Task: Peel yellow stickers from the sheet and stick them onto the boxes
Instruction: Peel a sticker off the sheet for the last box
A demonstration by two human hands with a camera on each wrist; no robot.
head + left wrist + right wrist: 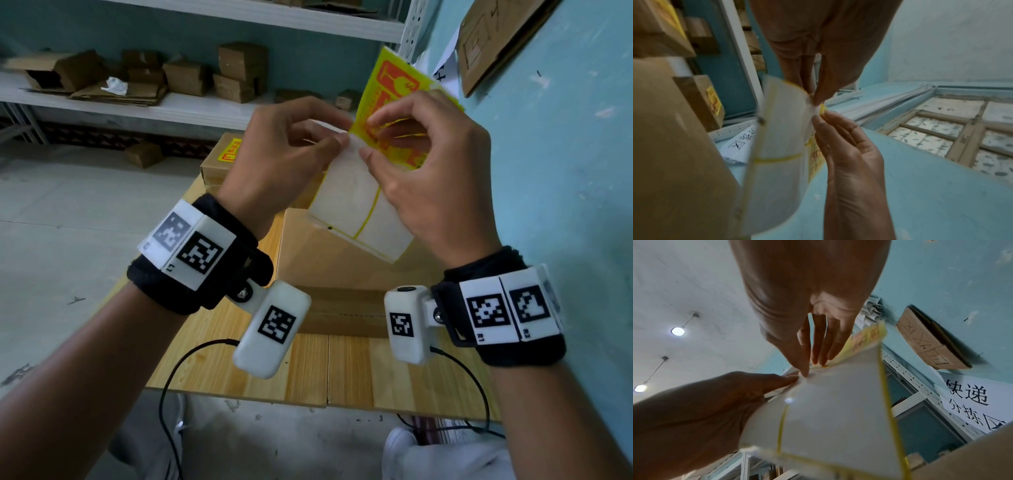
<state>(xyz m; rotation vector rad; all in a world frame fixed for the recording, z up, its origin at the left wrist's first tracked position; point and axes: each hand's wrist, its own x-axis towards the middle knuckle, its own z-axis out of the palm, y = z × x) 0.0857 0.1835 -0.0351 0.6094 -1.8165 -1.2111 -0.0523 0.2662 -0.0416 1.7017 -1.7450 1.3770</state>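
A pale wooden table (pixel 346 370) runs along the blue wall, and behind it a white shelving unit (pixel 191 109) carries a scatter of small cardboard cartons. On the table stand 2 boxes: a large plain cardboard box (pixel 329 267) right under the hands, and beyond it a second box (pixel 219 161) that already wears a yellow sticker on its top. Both hands are raised above the near box, well clear of it, working at the same spot on the sticker sheet (pixel 356 202). The sheet's white backing hangs down toward the person, crossed by thin yellow lines, while its upper part stands up behind the fingers, yellow with red print. The left hand (pixel 274 161) pinches the backing at its top corner between thumb and fingertips. The right hand (pixel 428 164) meets it there, thumb and forefinger pinching the edge of a yellow sticker (pixel 394 102), its other fingers spread loosely behind the printed face. From the left wrist view a small yellow corner shows just between the 2 sets of fingertips.
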